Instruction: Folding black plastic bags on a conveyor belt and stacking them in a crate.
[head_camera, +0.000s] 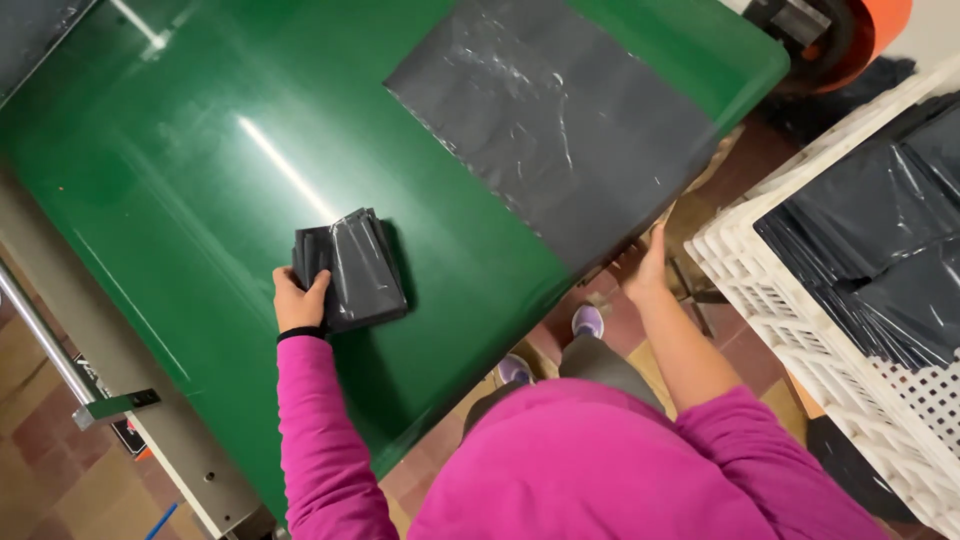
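Plastic is all I see on the bench from up here: a folded bundle of dark grey bags (352, 268) lies on the glossy green table (180, 180), near its front edge. My left hand (298, 298) is clenched on the bundle's near left corner, thumb on top and fingers tucked under, with a black band at the wrist and a pink sleeve (315, 430) running back toward me. The bundle rests flat on the table, tilted a little clockwise.

Further along the table a large dark grey sheet (555, 115) lies spread flat, its surface crinkled and shiny, reaching to the table's front edge. My right hand (645, 268) is at that edge, just below the sheet's near corner. I cannot tell whether the fingers pinch the sheet or only rest against the table edge, since they are hidden under it.

To my right stands a white slotted crate (790, 300), filled with flat stacks of dark bags (880, 240). Below me I see purple shoes (588, 320) on a tiled floor (30, 440).
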